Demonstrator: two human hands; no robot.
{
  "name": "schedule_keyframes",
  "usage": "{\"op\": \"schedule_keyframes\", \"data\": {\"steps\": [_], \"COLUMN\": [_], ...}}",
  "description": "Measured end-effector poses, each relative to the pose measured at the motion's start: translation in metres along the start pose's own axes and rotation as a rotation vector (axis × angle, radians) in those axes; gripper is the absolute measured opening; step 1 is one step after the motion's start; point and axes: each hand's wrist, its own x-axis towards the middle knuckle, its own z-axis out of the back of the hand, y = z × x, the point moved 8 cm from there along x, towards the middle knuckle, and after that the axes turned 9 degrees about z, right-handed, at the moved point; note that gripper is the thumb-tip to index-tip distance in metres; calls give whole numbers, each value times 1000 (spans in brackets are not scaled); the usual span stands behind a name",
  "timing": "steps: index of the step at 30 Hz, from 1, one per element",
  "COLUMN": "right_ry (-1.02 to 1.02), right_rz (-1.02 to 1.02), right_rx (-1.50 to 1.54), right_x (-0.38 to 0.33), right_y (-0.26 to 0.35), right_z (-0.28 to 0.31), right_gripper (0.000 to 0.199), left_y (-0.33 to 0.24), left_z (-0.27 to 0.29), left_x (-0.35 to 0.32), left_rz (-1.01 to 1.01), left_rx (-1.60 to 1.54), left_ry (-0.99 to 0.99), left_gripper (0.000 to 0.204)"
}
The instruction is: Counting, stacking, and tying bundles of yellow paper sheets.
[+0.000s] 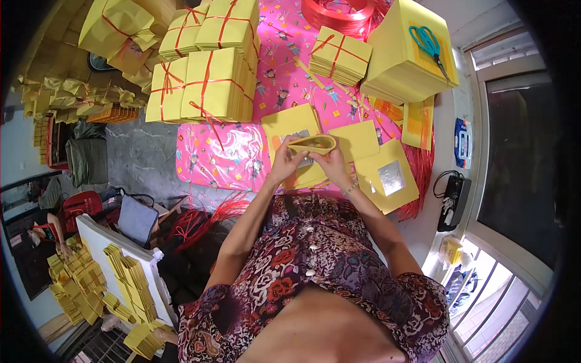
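Observation:
Between my two hands, a thin stack of yellow paper sheets [321, 141] is bowed, so that a gap shows in its upper edge. My left hand [283, 163] grips the stack at one end, and my right hand [334, 167] pinches the other. Beneath them lie loose yellow sheets [284, 125] on a pink patterned tablecloth [221, 154]. On the right, one yellow sheet [392, 175] bears a silver square, and another pile of yellow sheets [358, 140] sits just behind it.
Yellow paper bundles tied with red ribbon [221, 85] stand at the back left. A smaller tied bundle [341, 55] is farther back. Teal scissors [427, 43] rest on a tall yellow stack [387, 66]. Red ribbon [339, 17] lies beyond. At far left, another person's hand [65, 249] touches yellow bundles.

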Motion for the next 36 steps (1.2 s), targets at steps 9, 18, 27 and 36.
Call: {"op": "schedule_keyframes", "data": {"steps": [9,18,27,36], "right_ry": [-6,16,170,219], "right_rz": [-30,-201,-10,-68], "right_rx": [6,173,-19,-17], "right_x": [1,1,-8,-5], "right_y": [-8,-18,-7,-10], "right_z": [3,-1,8,9], "right_gripper": [46,42,34,28], "left_y": [13,25,11,16], "left_z": [-5,1,-7,-7], "left_x": [5,6,-7,-5], "left_rz": [16,102,-13,24], "left_rx": [-32,21,69,52], "left_ry": [57,46,113,137], "left_gripper": [20,13,21,21]}}
